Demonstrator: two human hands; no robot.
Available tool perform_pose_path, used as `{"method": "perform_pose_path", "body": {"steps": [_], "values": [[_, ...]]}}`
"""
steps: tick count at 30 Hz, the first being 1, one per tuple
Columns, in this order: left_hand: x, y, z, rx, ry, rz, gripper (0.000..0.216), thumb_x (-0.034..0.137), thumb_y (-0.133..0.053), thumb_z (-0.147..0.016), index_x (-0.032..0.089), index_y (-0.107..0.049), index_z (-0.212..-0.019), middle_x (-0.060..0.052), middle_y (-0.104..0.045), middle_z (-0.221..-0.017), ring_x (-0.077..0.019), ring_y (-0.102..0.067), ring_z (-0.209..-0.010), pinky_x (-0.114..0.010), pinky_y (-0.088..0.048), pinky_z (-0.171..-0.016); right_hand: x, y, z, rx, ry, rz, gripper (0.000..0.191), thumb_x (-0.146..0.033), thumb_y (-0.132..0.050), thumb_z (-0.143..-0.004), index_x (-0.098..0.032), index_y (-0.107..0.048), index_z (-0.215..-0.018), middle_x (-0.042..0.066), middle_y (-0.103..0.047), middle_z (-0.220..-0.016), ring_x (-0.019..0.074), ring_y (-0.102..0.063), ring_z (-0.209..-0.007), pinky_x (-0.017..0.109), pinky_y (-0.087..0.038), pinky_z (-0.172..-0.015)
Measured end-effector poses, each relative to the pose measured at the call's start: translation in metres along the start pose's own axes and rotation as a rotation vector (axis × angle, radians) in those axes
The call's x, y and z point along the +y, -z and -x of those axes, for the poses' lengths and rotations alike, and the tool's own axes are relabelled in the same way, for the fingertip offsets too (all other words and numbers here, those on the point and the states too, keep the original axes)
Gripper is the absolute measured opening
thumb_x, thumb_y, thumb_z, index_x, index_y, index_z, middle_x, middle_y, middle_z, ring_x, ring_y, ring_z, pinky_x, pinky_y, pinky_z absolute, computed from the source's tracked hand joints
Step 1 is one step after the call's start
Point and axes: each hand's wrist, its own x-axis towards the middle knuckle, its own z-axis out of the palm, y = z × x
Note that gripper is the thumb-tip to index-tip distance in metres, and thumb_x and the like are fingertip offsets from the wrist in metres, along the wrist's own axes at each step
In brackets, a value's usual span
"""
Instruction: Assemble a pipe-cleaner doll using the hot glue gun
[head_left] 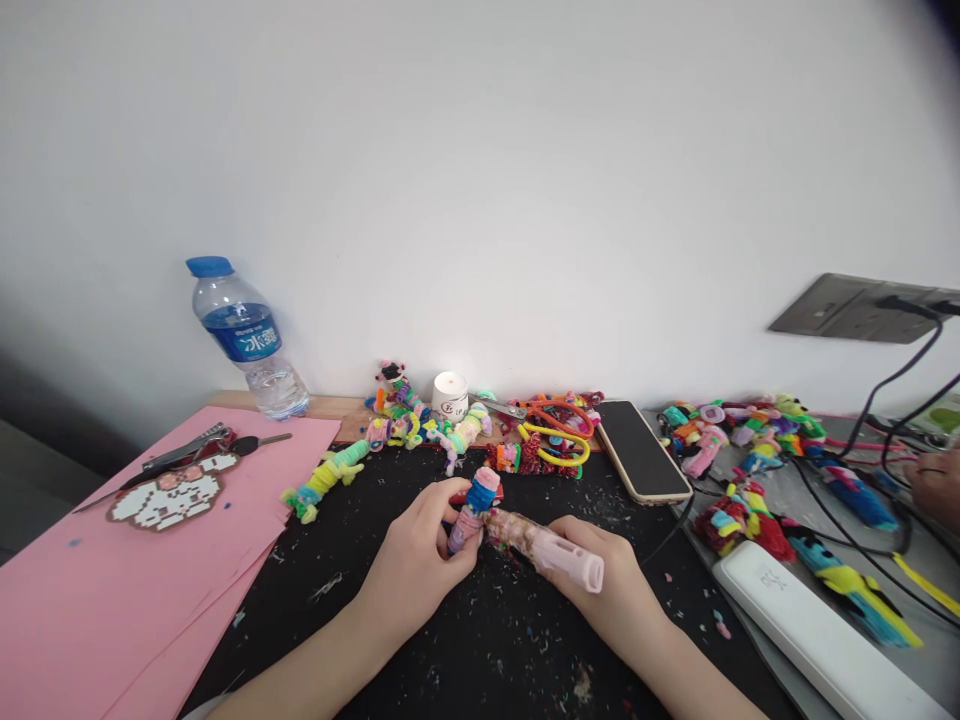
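My left hand [416,562] pinches a small pipe-cleaner figure [474,508] with a pink top and a blue middle, holding it upright on the black mat [420,640]. My right hand [600,580] grips a pink pen-shaped tool [551,545] whose tip touches the figure's side. Both hands rest on the mat, close together. Just behind them lie several more fuzzy pipe-cleaner figures [420,425], and a green and yellow one [326,480] lies to the left.
A water bottle [244,340] stands at the back left. Pink paper [112,580] holds keys and a bead charm [169,495]. Also here: a small candle [450,395], scissors [551,415], a phone [641,450], more figures [750,470], a white power bank [817,630], cables. Another person's hand [937,485] shows at the right edge.
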Motion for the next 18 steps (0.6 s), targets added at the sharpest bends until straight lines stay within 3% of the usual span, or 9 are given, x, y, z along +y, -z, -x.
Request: {"method": "perform_pose_path", "body": {"steps": [18], "values": [[-0.0004,-0.0011,0.0018,-0.008,0.004,0.006,0.036,0.020,-0.053,-0.076,0.024,-0.049,-0.111,0.000,-0.056,-0.086,-0.0087,-0.052,-0.052,-0.022,-0.044,-0.053,-0.0017,-0.0014,0.0004,0.018,0.076,0.000,0.005,-0.020,-0.058,-0.076,-0.019,-0.059,-0.080,0.001,-0.065,-0.071,0.0146,-0.062,-0.061,0.022,-0.046,-0.054]]}}
